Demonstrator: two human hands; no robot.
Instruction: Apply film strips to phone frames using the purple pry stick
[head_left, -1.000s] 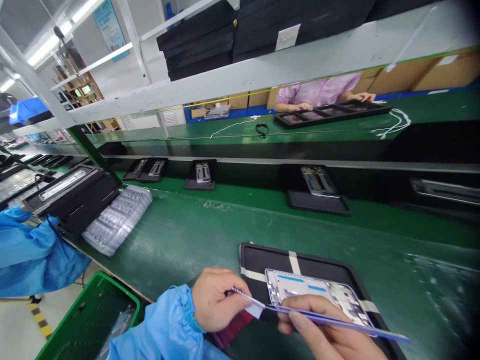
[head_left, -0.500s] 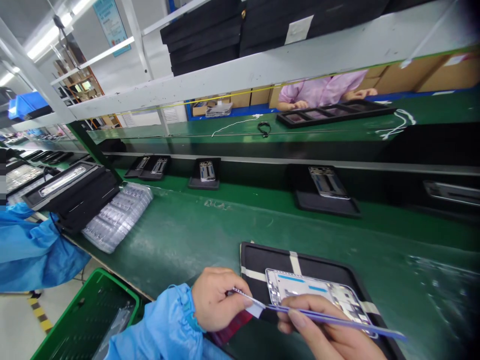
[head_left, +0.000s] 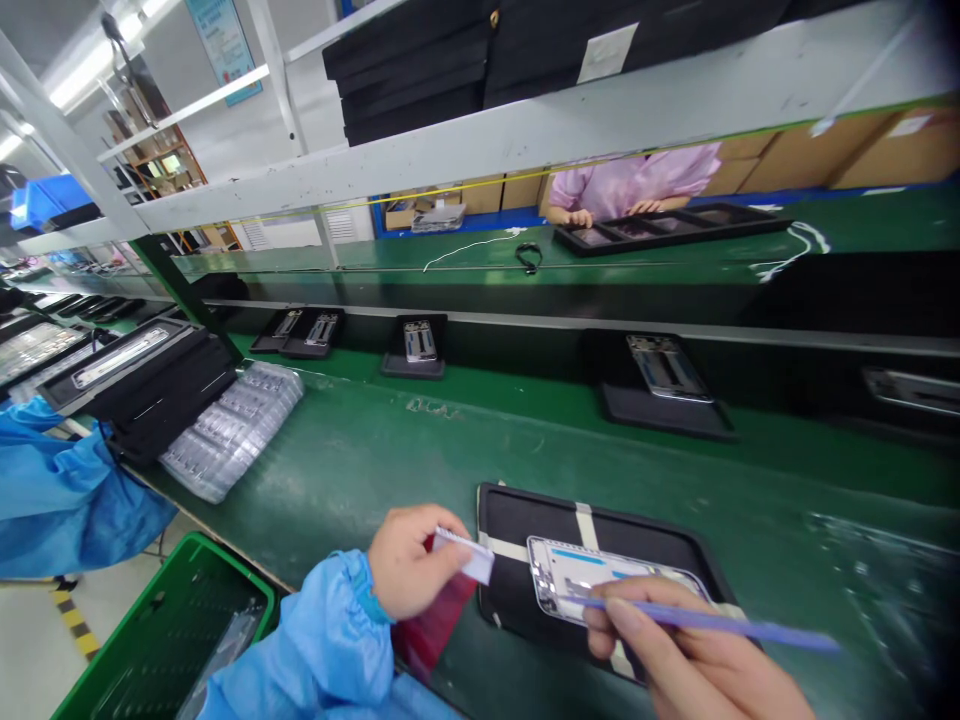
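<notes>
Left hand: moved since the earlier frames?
Yes: the left hand has shifted left and slightly up in the picture, judged against the black tray.

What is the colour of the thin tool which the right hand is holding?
The thin tool is bluish purple; the head view shows it best.

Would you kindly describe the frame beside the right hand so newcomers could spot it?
On the green bench, find the nearest black tray. The silvery frame lies in it, partly behind the right hand. Unlike the trays farther back, this one bears pale tape strips.
</notes>
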